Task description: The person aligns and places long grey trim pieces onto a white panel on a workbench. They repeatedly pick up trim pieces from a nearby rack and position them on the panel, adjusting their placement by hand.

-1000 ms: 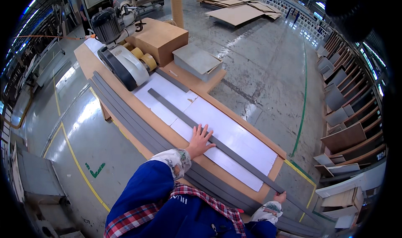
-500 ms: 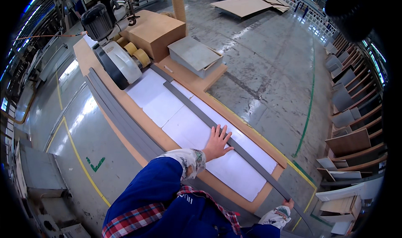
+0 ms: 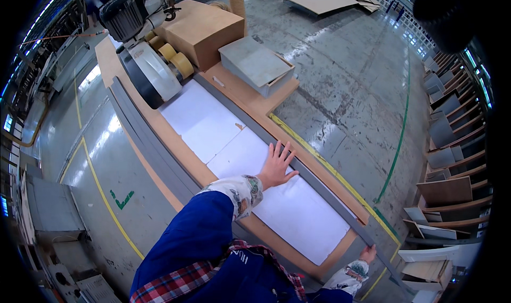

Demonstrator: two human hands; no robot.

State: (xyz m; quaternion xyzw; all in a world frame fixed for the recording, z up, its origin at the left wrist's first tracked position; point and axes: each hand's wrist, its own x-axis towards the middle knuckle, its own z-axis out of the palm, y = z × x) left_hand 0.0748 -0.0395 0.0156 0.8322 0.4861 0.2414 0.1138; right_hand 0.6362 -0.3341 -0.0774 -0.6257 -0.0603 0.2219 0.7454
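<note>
- A long, narrow grey strip (image 3: pixel 319 188) lies lengthwise on a workbench, along the far right edge of a white sheet surface (image 3: pixel 223 138). A second ago it crossed the white sheets diagonally; now it sits close to the bench's brown right edge (image 3: pixel 314 162).
- The left hand (image 3: pixel 277 165) lies flat with fingers spread, fingertips touching the strip's near side; it has pushed outward with the strip since earlier.
- The right hand (image 3: pixel 367 253) holds the strip's near end at the bench corner; whether its fingers pinch or wrap it I cannot tell.
- Judging by this, the strip is now lined up along the edge, pointing toward the machine.
- At the bench's far end stand a white and black machine housing (image 3: pixel 149 76) with yellow rollers (image 3: pixel 175 58), a brown box (image 3: pixel 205 29) and a grey tray (image 3: pixel 255 63).
- A stack of grey strips (image 3: pixel 149 138) runs along the bench's left side.
- Open concrete floor (image 3: pixel 351 79) lies to the right, racks of boards (image 3: pixel 452 143) beyond it.
</note>
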